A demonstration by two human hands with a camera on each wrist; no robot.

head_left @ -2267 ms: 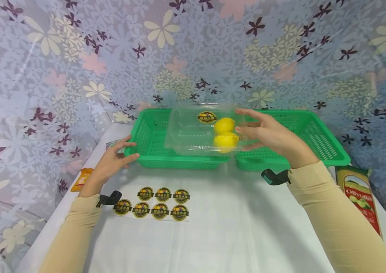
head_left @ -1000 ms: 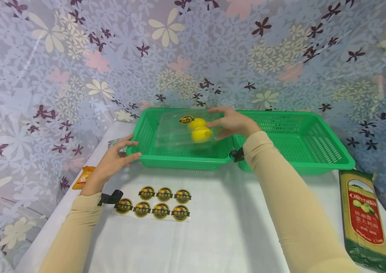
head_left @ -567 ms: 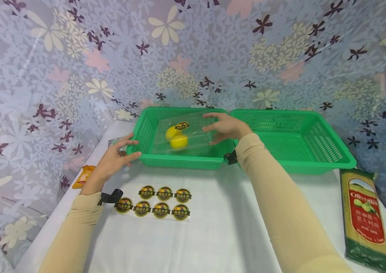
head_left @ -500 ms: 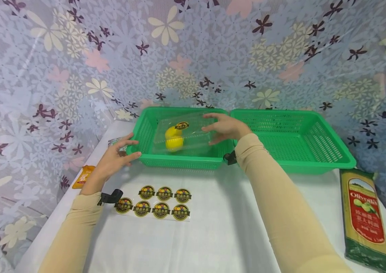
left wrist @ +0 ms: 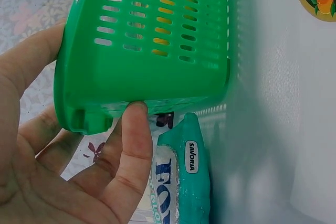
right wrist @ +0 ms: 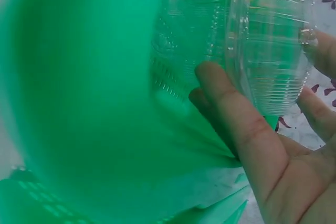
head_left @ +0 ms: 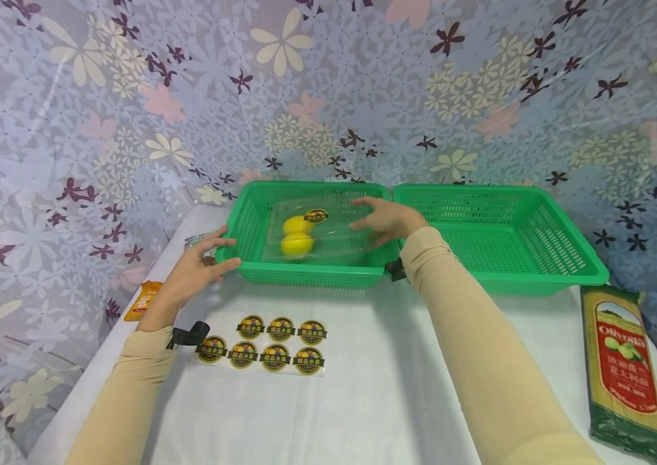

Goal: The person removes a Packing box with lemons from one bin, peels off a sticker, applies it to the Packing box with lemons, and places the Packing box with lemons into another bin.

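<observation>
A clear plastic clamshell box point(head_left: 334, 239) with two lemons point(head_left: 297, 235) inside lies in the left green basket point(head_left: 305, 274). A round black and gold sticker point(head_left: 316, 216) is on its lid. My right hand point(head_left: 389, 219) is at the box's right end, its fingers spread around that end in the head view. In the right wrist view, fingertips point(right wrist: 210, 74) sit beside the box's edge. My left hand point(head_left: 194, 268) touches the basket's left end with loosely extended fingers. In the left wrist view, its thumb point(left wrist: 137, 129) is against the basket's end wall.
A second green basket point(head_left: 502, 281) adjoins on the right. A sheet of round stickers point(head_left: 276, 349) lies in front on the white table. An Olivoila pasta bag point(head_left: 625, 368) is at right. An orange packet point(head_left: 143, 300) and a green Savoria packet point(left wrist: 194, 182) are at left.
My right hand has carried the clamshell leftward and down into the left basket. The lemons rolled to its left end, and the box now lies flatter. My left hand stayed at the basket's end.
</observation>
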